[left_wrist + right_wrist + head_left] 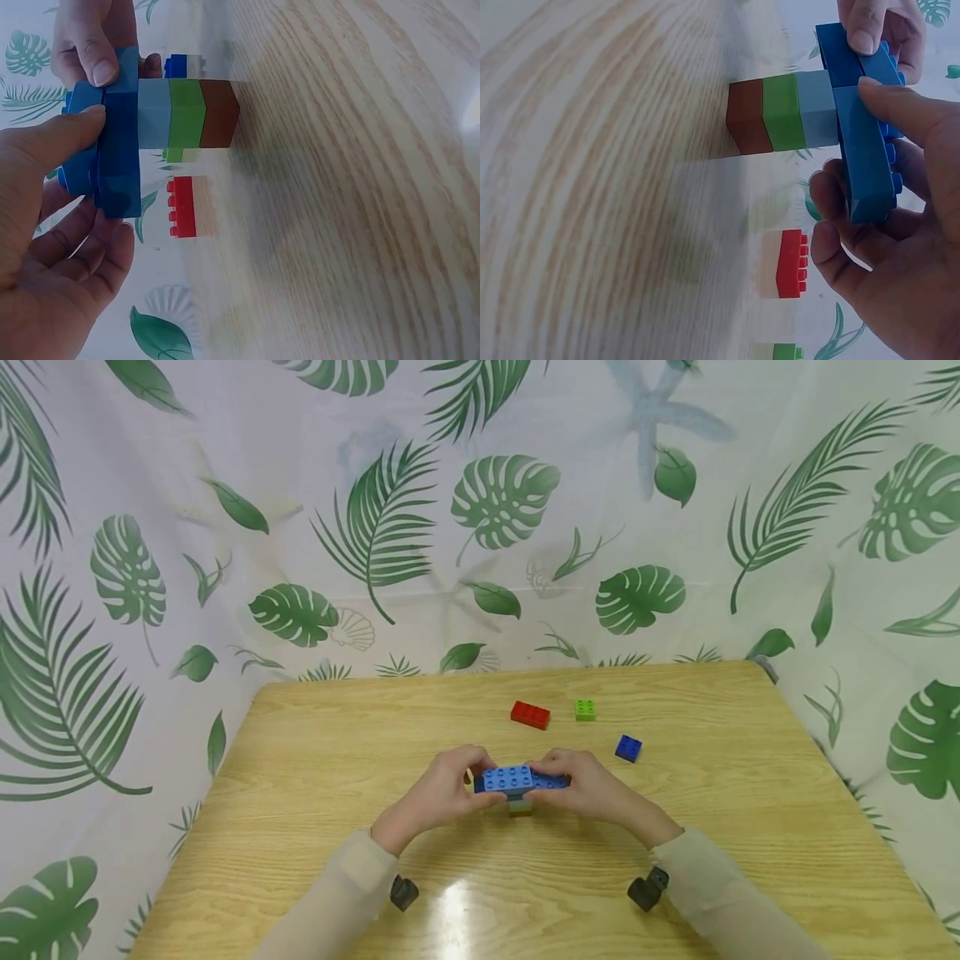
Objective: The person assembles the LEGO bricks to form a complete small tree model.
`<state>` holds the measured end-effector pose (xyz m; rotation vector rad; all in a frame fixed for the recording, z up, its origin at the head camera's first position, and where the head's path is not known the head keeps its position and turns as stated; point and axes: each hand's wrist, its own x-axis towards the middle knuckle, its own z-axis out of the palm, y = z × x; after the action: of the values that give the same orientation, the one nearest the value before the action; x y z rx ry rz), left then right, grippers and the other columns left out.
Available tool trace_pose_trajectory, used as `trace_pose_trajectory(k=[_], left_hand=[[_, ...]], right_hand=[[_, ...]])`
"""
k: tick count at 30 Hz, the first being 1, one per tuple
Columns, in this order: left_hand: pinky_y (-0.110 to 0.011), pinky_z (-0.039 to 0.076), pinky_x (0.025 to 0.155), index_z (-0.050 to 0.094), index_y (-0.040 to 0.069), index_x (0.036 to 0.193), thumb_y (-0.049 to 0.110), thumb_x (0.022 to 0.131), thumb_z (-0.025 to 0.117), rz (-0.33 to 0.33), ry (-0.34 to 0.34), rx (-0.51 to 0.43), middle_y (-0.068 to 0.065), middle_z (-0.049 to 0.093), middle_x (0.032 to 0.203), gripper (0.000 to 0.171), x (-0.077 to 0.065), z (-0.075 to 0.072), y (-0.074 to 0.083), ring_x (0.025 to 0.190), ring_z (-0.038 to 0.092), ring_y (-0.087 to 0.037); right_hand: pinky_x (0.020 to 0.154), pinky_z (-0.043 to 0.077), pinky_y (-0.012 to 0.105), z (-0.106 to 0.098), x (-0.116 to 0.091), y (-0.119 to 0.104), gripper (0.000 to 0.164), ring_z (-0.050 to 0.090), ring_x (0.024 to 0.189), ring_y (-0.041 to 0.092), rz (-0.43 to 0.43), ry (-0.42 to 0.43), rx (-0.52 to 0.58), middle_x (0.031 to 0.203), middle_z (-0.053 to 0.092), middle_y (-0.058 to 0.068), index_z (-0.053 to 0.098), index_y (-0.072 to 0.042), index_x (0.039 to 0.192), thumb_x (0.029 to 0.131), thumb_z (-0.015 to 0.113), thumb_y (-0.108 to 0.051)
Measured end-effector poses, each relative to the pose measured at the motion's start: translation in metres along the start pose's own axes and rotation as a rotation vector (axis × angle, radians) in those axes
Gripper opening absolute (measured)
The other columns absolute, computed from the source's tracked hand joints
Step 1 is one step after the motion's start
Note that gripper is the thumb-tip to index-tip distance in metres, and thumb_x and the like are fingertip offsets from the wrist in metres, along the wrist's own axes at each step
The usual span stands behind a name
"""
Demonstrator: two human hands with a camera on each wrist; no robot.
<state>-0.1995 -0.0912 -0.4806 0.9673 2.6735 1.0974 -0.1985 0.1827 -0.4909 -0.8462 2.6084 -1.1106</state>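
Observation:
A small tower of toy building bricks stands upright on the table. From below, it has a brown brick (220, 112), a green brick (187, 112) and a pale blue-grey brick (154, 112). Across these lie dark blue bricks (864, 154), jutting out to both sides. A lighter blue brick (507, 779) sits on top, its studs facing up. My left hand (442, 789) grips the left end of the blue bricks, thumb on the near side. My right hand (588, 785) grips the right-hand dark blue brick, its thumb near the joint. Some fingertips are hidden behind the bricks.
Behind the tower lie a red brick (530, 715) and a light green brick (585, 710). Off to the right is a small dark blue brick (628, 748). A leaf-patterned cloth (420, 635) hangs behind the wooden table (337, 743).

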Motion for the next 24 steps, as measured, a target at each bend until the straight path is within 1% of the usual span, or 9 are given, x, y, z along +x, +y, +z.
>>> trace_pose_trajectory(k=[6,13,19,24], left_hand=[[-0.024,0.052,0.078,0.068,0.013,0.108,0.025,0.090,0.086,0.013,-0.006,0.009,0.002,0.067,0.100,0.028,0.0007,-0.0007,0.0011,0.088,0.059,-0.011],[-0.022,0.051,0.074,0.070,0.012,0.105,0.023,0.089,0.087,0.009,-0.023,0.004,0.001,0.067,0.096,0.026,0.0020,-0.0038,0.0027,0.084,0.057,-0.012],[-0.023,0.050,0.074,0.071,0.011,0.106,0.022,0.089,0.087,0.002,-0.040,-0.005,0.000,0.067,0.096,0.026,0.0034,-0.0044,0.0030,0.084,0.058,-0.014],[-0.023,0.047,0.071,0.072,0.012,0.105,0.023,0.089,0.088,0.001,-0.051,-0.002,0.000,0.066,0.094,0.026,0.0055,-0.0063,0.0020,0.081,0.055,-0.013]], right_hand=[[0.077,0.050,0.023,-0.0014,0.0004,-0.0027,0.059,0.060,0.093,0.013,0.017,-0.011,-0.020,0.115,0.072,0.009,0.065,0.002,0.139,0.096,0.079,-0.034],[0.077,0.049,0.023,-0.0035,0.0011,-0.0094,0.059,0.059,0.093,0.014,0.036,-0.030,-0.012,0.116,0.072,0.009,0.065,0.003,0.139,0.096,0.079,-0.034],[0.076,0.048,0.023,-0.0036,0.0018,-0.0082,0.060,0.058,0.091,0.013,0.026,-0.049,-0.032,0.114,0.073,0.009,0.064,0.004,0.139,0.096,0.078,-0.034],[0.076,0.047,0.023,-0.0052,0.0037,-0.0074,0.061,0.057,0.090,0.012,0.026,-0.075,-0.049,0.116,0.074,0.009,0.063,0.004,0.141,0.097,0.077,-0.037]])
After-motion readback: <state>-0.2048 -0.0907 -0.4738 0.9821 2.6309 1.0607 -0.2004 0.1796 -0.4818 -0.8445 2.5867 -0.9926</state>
